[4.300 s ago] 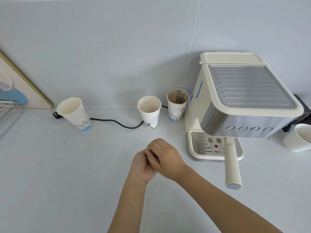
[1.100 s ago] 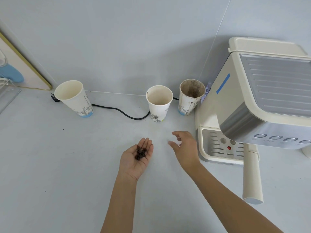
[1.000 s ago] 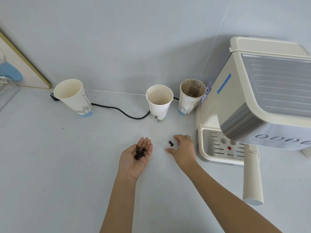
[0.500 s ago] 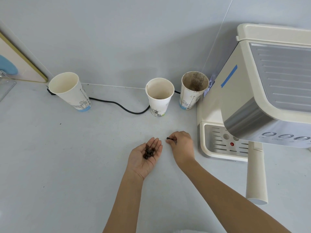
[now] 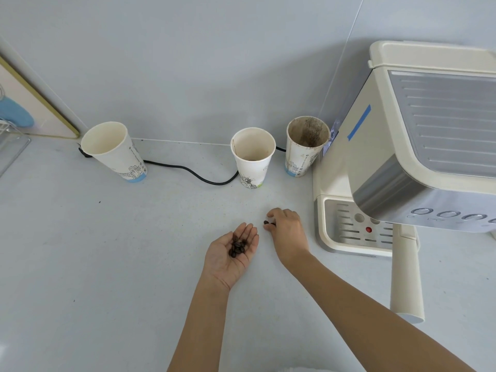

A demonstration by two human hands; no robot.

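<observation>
Right hand has closed its grip round two loose beans.

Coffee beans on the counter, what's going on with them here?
A person is picking up spilled beans by hand. The left hand lies open, palm up, cradling a small pile of coffee beans. Beside it, the right hand pinches loose beans at its fingertips, low on the counter, just in front of the espresso machine. Three paper cups stand along the back wall, untouched.
</observation>
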